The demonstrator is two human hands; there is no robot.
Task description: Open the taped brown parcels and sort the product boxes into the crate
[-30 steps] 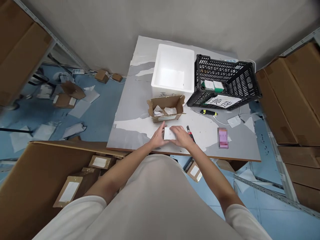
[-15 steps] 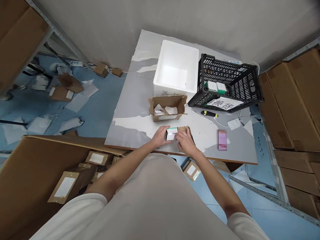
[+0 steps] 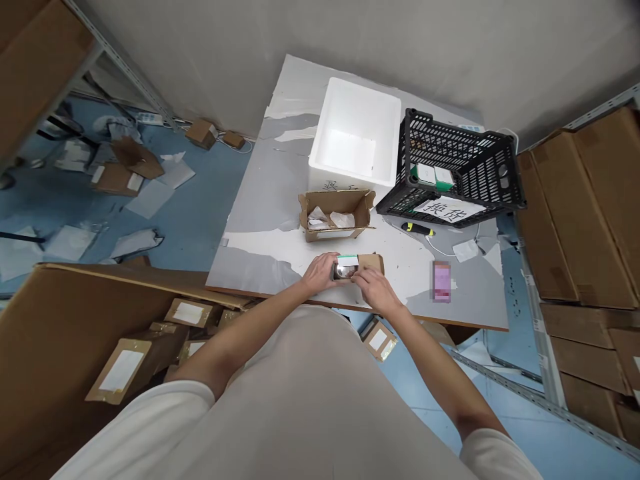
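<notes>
Near the table's front edge is a small white and green box [image 3: 347, 260], its end now open on something shiny and rounded inside. My left hand [image 3: 321, 272] grips the box's left side, with fingers wrapped round it. At the box's right edge, the fingers of my right hand [image 3: 373, 287] are pinched together on its rim. Brown cardboard [image 3: 371, 261] shows just behind the right hand; whether it is part of the same box I cannot tell. An open cardboard box [image 3: 337, 233] with crumpled paper in it stands just beyond both hands.
A white foam box [image 3: 320, 175] and a black plastic crate [image 3: 463, 193] holding green and white boxes stand farther back. A black and yellow tool [image 3: 417, 229] and a blurred pink item [image 3: 442, 281] lie to the right. A large carton [image 3: 125, 277] of parcels is at lower left.
The white flap that covered the small box has been opened, and the shiny thing inside now shows. My right hand has shifted slightly right; my left hand stays on the box.
</notes>
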